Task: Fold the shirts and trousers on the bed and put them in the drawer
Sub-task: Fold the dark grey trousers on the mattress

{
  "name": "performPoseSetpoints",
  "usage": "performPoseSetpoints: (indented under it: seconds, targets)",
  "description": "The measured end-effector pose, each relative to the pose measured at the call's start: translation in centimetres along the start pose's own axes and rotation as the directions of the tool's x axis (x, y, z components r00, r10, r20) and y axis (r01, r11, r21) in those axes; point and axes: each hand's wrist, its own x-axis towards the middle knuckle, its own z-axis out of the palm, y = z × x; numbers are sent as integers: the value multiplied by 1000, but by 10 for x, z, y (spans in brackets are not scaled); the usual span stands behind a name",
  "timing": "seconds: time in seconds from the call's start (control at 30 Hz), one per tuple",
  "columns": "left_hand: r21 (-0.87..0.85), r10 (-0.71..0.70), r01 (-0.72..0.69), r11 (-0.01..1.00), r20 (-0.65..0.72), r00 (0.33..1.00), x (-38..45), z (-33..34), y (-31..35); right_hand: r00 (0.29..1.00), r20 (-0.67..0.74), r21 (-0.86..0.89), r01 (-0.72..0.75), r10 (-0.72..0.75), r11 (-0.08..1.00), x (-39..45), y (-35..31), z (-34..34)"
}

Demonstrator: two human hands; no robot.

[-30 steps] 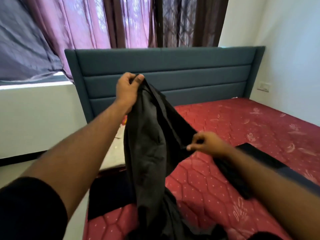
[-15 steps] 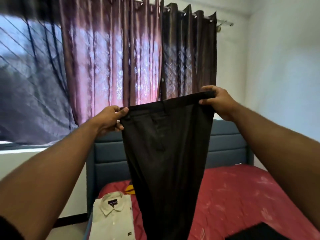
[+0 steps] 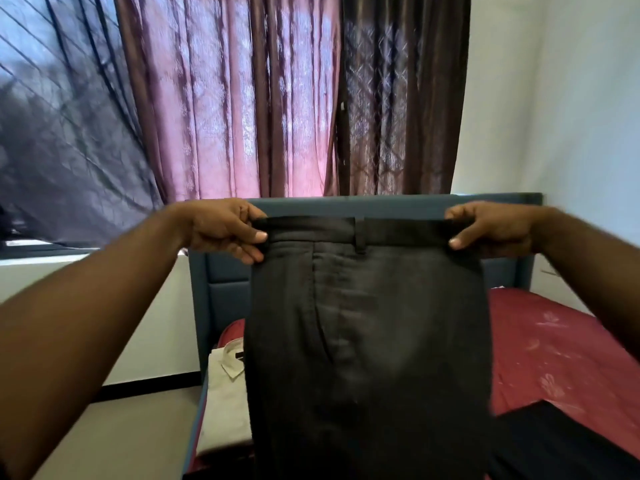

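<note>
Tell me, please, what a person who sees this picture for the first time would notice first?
The eye goes first to the dark trousers, held up by the waistband in the middle of the view, with the left hand gripping one end and the right hand the other. Behind them hang purple curtains above a blue headboard. A pale shirt lies on the red bed, low on the left.

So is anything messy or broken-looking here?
Nothing looks broken or spilled. The left hand and right hand hold the dark trousers up by the waistband, hanging straight. A cream shirt lies flat on the red bed, and a dark garment lies at its near corner.
</note>
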Motion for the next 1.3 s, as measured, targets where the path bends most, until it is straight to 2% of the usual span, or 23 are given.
performPoseSetpoints:
  seconds: [0.03,0.1,0.13,0.2,0.27,0.33,0.37,0.47,0.57,0.67,0.73,0.8,0.83,0.87,0.93,1.0,1.1,1.2,1.3]
  targets:
    - [35,-37,40,999,-95,995,21,4,-6,984,-177,-162,-38,9,986,21,10,5]
    - [79,-5,34,996,-340,940,70,5,-9,875,-460,-392,-47,-151,919,72,4,0]
    - [96,73,-31,995,-480,874,93,0,-4,798,-542,-445,-9,-262,895,96,-9,-9]
    - [105,248,-242,964,-678,692,135,-26,26,607,-658,-486,108,-445,867,137,-61,-39]
    - [85,365,-460,884,-741,564,153,-55,69,409,-722,-505,241,-558,829,149,-121,-67]
    - [95,467,-608,788,-735,491,152,-75,102,303,-707,-546,341,-639,765,144,-164,-85]
    - [105,511,-655,748,-720,469,149,-80,111,285,-693,-549,386,-662,741,140,-174,-91]
    - [108,577,-731,674,-695,429,137,-82,120,314,-658,-533,448,-685,718,119,-175,-94]
    - [102,582,-730,676,-681,444,116,-60,97,360,-631,-503,485,-688,715,89,-141,-73]
    - [109,541,-660,744,-678,498,78,-8,26,504,-566,-422,504,-653,754,46,-72,-24]
    - [87,503,-595,799,-640,581,48,42,-45,643,-452,-469,418,-618,778,15,-3,14]
    - [38,409,-468,883,-553,726,14,100,-138,836,-259,-570,272,-484,775,-16,88,63]
    - [31,332,-363,931,-479,813,-8,135,-192,928,-156,-589,188,-339,786,-35,141,94]
    - [54,264,-265,963,-388,883,-24,163,-238,982,-55,-587,112,-178,802,-49,186,117]
    - [151,84,-52,987,-213,973,-61,217,-329,990,109,-625,-2,90,781,-79,271,172]
    - [235,-38,68,970,-132,991,-95,259,-393,948,206,-641,-58,244,765,-101,332,220]
    - [317,-114,150,937,-130,985,-135,299,-441,871,326,-648,-78,368,758,-121,374,270]
    - [422,-54,115,899,-154,987,-154,308,-446,818,412,-672,-24,401,740,-121,372,284]
    - [520,205,-82,850,-183,962,-162,298,-427,778,419,-645,-108,468,756,-117,361,264]
